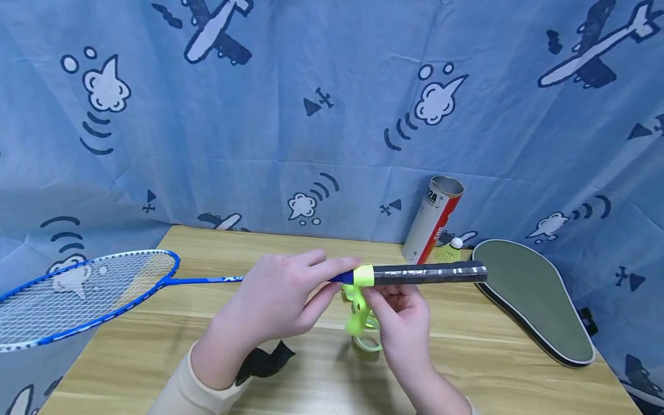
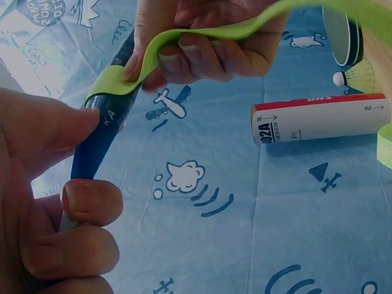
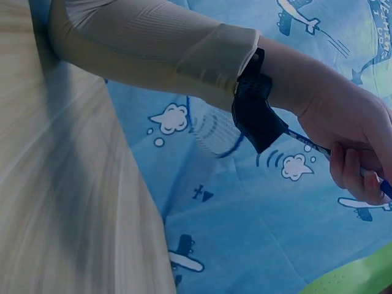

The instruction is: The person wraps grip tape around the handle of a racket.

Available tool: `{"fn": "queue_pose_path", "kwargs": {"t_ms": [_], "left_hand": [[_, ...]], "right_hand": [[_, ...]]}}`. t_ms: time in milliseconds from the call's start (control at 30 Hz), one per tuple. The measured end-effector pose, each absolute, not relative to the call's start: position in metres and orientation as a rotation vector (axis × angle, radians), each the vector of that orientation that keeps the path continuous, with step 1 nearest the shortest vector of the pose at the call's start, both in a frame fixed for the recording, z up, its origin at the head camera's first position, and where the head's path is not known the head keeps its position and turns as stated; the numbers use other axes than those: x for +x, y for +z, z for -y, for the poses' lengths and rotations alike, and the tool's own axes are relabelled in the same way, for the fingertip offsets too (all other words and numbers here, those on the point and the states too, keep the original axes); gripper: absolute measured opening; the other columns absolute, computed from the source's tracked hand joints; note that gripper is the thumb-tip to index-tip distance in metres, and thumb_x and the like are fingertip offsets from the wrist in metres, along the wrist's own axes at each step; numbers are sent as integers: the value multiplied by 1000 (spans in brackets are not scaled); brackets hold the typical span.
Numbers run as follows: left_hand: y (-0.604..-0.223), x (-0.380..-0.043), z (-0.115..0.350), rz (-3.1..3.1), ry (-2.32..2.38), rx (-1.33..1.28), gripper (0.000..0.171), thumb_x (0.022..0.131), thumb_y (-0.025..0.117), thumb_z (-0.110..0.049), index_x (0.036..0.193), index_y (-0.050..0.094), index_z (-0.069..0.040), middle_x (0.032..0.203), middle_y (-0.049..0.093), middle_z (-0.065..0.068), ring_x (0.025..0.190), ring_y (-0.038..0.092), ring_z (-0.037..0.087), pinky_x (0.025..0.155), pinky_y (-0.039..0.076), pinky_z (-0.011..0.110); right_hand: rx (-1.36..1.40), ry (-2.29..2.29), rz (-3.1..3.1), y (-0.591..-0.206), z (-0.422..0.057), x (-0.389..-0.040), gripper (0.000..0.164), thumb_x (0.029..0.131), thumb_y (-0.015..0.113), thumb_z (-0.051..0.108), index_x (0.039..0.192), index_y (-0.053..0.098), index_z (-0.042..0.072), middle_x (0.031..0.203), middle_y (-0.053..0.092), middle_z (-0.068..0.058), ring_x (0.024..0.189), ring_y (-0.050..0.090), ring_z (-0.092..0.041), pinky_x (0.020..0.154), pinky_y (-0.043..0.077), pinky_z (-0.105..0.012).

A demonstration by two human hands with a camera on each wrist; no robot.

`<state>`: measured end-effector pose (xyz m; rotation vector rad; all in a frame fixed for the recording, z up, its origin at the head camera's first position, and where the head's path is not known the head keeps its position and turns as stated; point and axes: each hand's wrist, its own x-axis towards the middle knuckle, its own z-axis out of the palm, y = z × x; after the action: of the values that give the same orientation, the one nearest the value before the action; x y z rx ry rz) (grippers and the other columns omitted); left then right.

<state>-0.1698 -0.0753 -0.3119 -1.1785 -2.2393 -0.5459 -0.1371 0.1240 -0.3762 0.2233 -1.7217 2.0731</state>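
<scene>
My left hand (image 1: 280,288) grips a blue badminton racket (image 1: 207,280) at the top of its shaft, below the black handle (image 1: 436,273). A turn of yellow-green grip tape (image 1: 364,275) circles the handle's lower end next to the blue cone. My right hand (image 1: 407,323) pinches that tape just off the handle. In the left wrist view the tape (image 2: 245,29) runs across the right fingers, whose thumb presses it near the handle. Its loose length hangs in loops under the handle in the head view. The right wrist view shows the tape (image 3: 355,275) at the bottom corner.
A white and red shuttlecock tube (image 1: 433,222) stands at the back of the wooden table (image 1: 311,380). Beside it lies a yellow shuttlecock (image 1: 450,251), then a green racket case (image 1: 534,300) at the right. The strung head reaches past the table's left edge. A blue patterned curtain (image 1: 353,132) hangs behind.
</scene>
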Motion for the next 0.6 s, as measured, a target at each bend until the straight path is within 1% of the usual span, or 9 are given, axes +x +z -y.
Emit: {"fn": "queue_pose_path", "kwargs": {"t_ms": [100,167,233,300,333,400,467,500,600], "left_hand": [[-311,-169,77,2269,-564,-1193,30,99,68,-29,129,70,-31,86,66,-13,51,35,1,44,24,19],[-311,-169,79,2296,-582,-1206,28,100,67,-31,128,70,-30,97,72,-14,54,42,1,45,30,19],[-311,-168,80,2324,-601,-1216,27,101,65,-32,127,71,-30,105,74,-15,57,46,1,48,36,20],[-311,-167,80,2345,-599,-1210,25,102,65,-33,125,72,-29,109,74,-16,60,49,0,51,40,21],[-311,-167,80,2349,-591,-1201,24,101,65,-33,124,72,-28,108,75,-16,60,50,0,51,41,21],[-311,-167,78,2345,-558,-1175,23,100,67,-35,121,72,-27,102,74,-16,57,46,0,48,37,20],[-311,-167,75,2315,-506,-1143,25,98,70,-35,121,71,-28,92,71,-15,53,42,0,45,31,19],[-312,-167,74,2290,-480,-1134,27,96,72,-35,122,70,-28,87,69,-14,51,40,0,44,28,19],[-314,-167,69,2215,-405,-1114,36,92,76,-32,127,70,-30,76,55,-12,48,32,2,42,21,19]], "right_hand": [[317,2096,1725,-377,-127,-138,32,89,68,-16,117,70,-1,98,77,-3,82,70,-8,74,59,-22],[407,2148,1692,-378,-128,-139,37,89,67,-17,122,70,-2,107,78,-5,89,72,-9,79,60,-24],[450,2178,1676,-380,-128,-139,36,88,68,-17,117,73,2,107,78,-4,90,73,-9,80,61,-25],[437,2201,1675,-380,-127,-139,33,88,67,-18,110,75,6,102,78,-3,88,72,-8,79,61,-25],[409,2199,1690,-380,-126,-138,33,88,67,-17,107,75,9,99,78,-3,87,72,-8,78,60,-24],[336,2184,1728,-378,-125,-138,31,90,67,-15,102,75,13,93,77,0,83,71,-6,75,60,-23],[289,2211,1721,-377,-124,-138,28,93,65,-13,100,74,13,91,76,0,81,70,-6,75,60,-23],[274,2238,1700,-376,-124,-138,26,94,64,-12,100,74,12,91,76,0,81,70,-6,75,60,-23],[243,2341,1617,-374,-124,-139,19,99,61,-8,100,72,8,90,75,0,78,69,-7,74,60,-24]]}}
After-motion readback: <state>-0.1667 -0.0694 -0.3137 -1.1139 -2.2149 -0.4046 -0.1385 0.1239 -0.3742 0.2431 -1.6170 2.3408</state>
